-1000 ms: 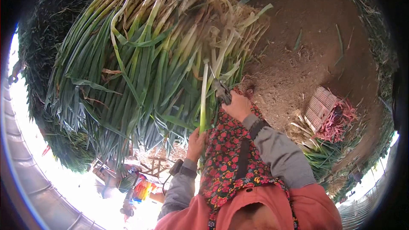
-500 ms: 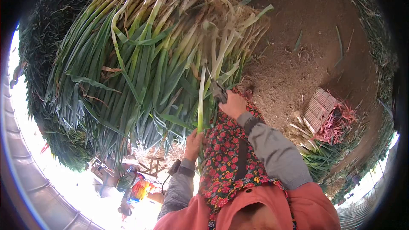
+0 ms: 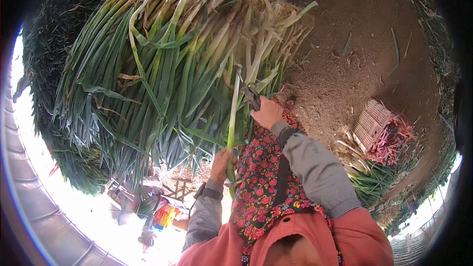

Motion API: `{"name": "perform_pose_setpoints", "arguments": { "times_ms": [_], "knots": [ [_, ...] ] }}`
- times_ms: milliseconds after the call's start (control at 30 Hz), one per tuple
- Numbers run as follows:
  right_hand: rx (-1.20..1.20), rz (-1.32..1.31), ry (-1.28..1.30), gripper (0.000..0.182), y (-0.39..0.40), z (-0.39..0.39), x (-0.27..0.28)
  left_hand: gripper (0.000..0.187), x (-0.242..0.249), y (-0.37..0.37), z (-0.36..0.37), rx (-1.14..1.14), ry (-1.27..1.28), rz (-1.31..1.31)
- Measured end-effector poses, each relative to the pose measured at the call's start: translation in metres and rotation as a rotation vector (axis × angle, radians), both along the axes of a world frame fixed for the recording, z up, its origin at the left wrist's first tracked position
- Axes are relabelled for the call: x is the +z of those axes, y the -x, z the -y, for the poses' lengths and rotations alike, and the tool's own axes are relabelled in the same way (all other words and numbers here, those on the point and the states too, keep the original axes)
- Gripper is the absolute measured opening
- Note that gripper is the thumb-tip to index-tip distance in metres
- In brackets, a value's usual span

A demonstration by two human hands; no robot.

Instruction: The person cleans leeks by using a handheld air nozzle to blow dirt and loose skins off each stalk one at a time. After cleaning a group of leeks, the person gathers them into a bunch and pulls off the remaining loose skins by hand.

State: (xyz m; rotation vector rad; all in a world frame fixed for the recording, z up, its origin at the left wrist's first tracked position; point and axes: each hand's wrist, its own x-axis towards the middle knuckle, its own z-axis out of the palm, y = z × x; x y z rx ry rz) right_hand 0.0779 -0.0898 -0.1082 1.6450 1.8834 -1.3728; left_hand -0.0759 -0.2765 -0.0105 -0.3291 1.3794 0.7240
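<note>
My left hand [image 3: 221, 165] is closed around the green part of a long green onion [image 3: 232, 118], its pale stem pointing up and away from me. In my right hand [image 3: 268, 112] is a dark pistol-shaped air blow gun [image 3: 253, 97], its thin nozzle close beside the top of that stem. Behind both hands lies a large heap of green onions [image 3: 182, 74], dry roots at the far end and green leaves towards me. Several loose pale stalks [image 3: 261, 44] rest over its right side. The fingers of my right hand are partly hidden around the grip.
On the brown soil [image 3: 345, 83] at right stands a pinkish plastic crate [image 3: 370, 125] with red ties [image 3: 394, 143] beside it and more green onions [image 3: 369, 182] below. Dark green stacks [image 3: 44, 69] line the left. A flowered apron [image 3: 266, 177] covers my lap.
The onion's upper end and the blow gun's nozzle have shifted slightly. The dusty blur over the stalks and roots near the nozzle has thinned. Both hands keep their hold.
</note>
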Motion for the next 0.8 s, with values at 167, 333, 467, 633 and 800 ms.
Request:
{"name": "perform_pose_setpoints", "arguments": {
  "times_ms": [167,333,467,633,800],
  "knots": [
    [-0.026,0.028,-0.005,0.043,-0.012,0.017,0.022,0.038,0.003,0.000,-0.003,0.003,0.008,0.022],
    [-0.182,0.060,-0.074,0.053,-0.017,-0.009,0.017,0.039,0.029,-0.008,-0.013,-0.092,-0.086,-0.060],
    [-0.223,-0.086,-0.133,0.070,-0.057,-0.011,0.062,0.041,0.063,-0.013,-0.057,-0.253,-0.229,-0.202],
    [-0.347,0.035,0.049,0.081,-0.101,-0.004,0.030,0.038,-0.025,-0.017,-0.143,-0.645,-0.498,-0.648],
    [-0.132,-0.079,-0.051,0.072,-0.089,-0.005,0.055,0.033,-0.152,-0.003,-0.133,-0.883,-0.505,-1.147]
  ]
}}
